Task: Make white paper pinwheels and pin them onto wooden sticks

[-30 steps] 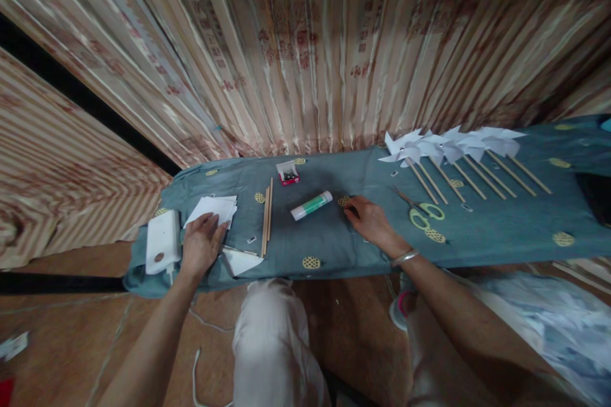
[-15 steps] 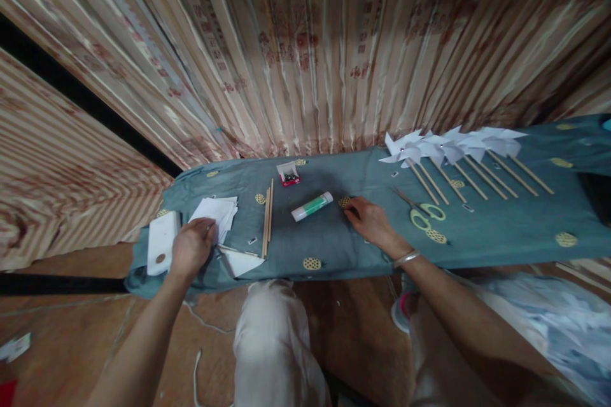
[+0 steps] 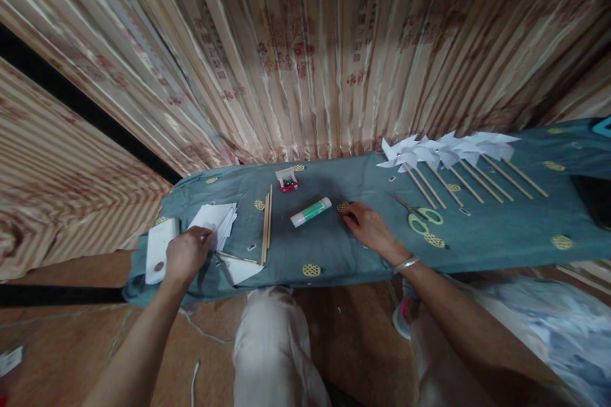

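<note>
My left hand [image 3: 185, 257] is over the near-left edge of a stack of white paper sheets [image 3: 224, 216]. Its thumb and fingers are pinched together; what they hold, if anything, is too small to make out. A folded white paper piece [image 3: 242, 272] lies just to its right. My right hand [image 3: 370, 227], with a silver bangle at the wrist, rests on the blue-green cloth. Its fingers are curled together and their tips are hidden. Left of it lies a glue stick [image 3: 311, 212] with a green label. Scissors [image 3: 420, 219] with light green handles lie to its right.
Several wooden sticks [image 3: 266, 226] lie right of the paper. A small red-and-white box [image 3: 287, 180] holding dark metal bits stands at the back. White paper pinwheels [image 3: 442, 151] on sticks lie in a row at the right. A white block [image 3: 159, 247] sits at the left end.
The view has shifted slightly. My left hand has tilted a little and its pinched fingers are slightly lower against the paper stack. My right hand has stayed almost in place.
</note>
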A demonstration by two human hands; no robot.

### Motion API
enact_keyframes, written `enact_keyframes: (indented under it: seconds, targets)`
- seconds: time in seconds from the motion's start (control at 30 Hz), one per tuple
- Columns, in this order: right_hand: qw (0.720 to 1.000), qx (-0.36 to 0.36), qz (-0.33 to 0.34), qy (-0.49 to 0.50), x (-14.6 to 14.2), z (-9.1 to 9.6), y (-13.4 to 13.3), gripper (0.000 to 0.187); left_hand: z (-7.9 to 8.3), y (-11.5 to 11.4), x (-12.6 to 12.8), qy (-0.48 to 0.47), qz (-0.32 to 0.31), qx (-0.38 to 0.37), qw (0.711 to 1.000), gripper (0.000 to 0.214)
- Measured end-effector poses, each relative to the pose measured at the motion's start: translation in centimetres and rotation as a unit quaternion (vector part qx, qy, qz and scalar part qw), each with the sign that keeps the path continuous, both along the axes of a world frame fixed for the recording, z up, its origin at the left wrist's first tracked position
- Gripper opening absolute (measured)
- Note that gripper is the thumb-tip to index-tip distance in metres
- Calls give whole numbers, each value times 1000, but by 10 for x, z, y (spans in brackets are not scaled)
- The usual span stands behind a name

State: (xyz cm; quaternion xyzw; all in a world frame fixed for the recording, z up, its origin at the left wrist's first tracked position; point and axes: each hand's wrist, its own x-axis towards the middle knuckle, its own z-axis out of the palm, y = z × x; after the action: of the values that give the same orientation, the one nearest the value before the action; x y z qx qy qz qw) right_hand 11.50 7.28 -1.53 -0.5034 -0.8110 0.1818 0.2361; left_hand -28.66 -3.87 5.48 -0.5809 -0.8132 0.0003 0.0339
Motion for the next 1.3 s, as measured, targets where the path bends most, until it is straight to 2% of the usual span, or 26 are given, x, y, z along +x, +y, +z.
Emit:
enact_keyframes:
  seconds: [0.07,0.13,0.2,0.23,0.3,0.33,0.4,0.47,0.5,0.57,0.6,0.63,0.67,0.73,0.8,0.83,0.9,1.0,1.07,1.13,1.17,1.2,1.23,1.3]
  targets:
    - [1000,-5,2,5,0,0,0,15,3,-1,0,-32,8,36,999,38]
    - [1000,-10,3,14,0,1,0,15,10,-1,3,-88,12,105,990,36]
    - [1000,-14,4,27,0,2,0,15,21,-3,15,-181,16,198,963,32]
    - [999,-16,3,35,0,2,-1,16,27,-3,25,-245,22,245,938,30]
    - [998,-21,-1,54,0,5,-2,17,43,-5,53,-375,54,330,865,29]
    - [998,-20,-5,60,0,6,-3,18,50,-6,71,-438,77,350,825,30]
    - [994,-37,-10,101,0,12,-4,21,60,-5,110,-591,104,345,722,31]
    - [972,-103,-9,210,2,20,-6,25,62,-1,149,-720,102,281,626,32]
    - [946,-153,-7,286,5,25,-6,32,59,2,167,-758,101,259,590,32]
    - [873,-247,-12,420,14,35,-6,48,47,10,199,-813,109,213,531,34]
    - [846,-272,-23,458,20,39,-5,54,39,15,212,-830,114,196,510,35]
    - [832,-277,-41,479,28,44,-4,56,29,19,223,-845,117,177,490,34]
    - [832,-263,-64,485,36,49,-4,56,19,23,233,-858,118,152,476,33]
    - [865,-176,-124,452,53,58,-7,51,0,29,247,-868,146,136,454,24]
    - [918,-43,-157,361,65,66,-17,44,-15,33,257,-874,165,121,440,14]
    - [944,20,-145,296,68,69,-24,40,-21,33,261,-875,170,115,438,11]
    - [979,105,-53,164,66,72,-41,40,-28,34,268,-879,172,101,434,10]
    - [990,116,82,16,55,65,-62,49,-32,29,280,-891,161,72,418,19]
    - [986,122,112,-30,51,55,-69,40,-32,22,288,-898,152,48,409,26]
    - [987,112,114,-34,52,44,-71,33,-34,11,292,-895,143,18,421,30]
    - [989,100,108,-22,54,39,-70,31,-35,6,292,-887,134,-3,442,30]
    - [991,82,101,-2,58,35,-70,29,-37,0,290,-871,117,-22,476,30]
    - [994,59,92,24,61,32,-70,28,-38,-4,287,-845,89,-28,527,28]
    - [994,9,71,85,65,26,-71,28,-41,-9,277,-750,-6,21,661,21]
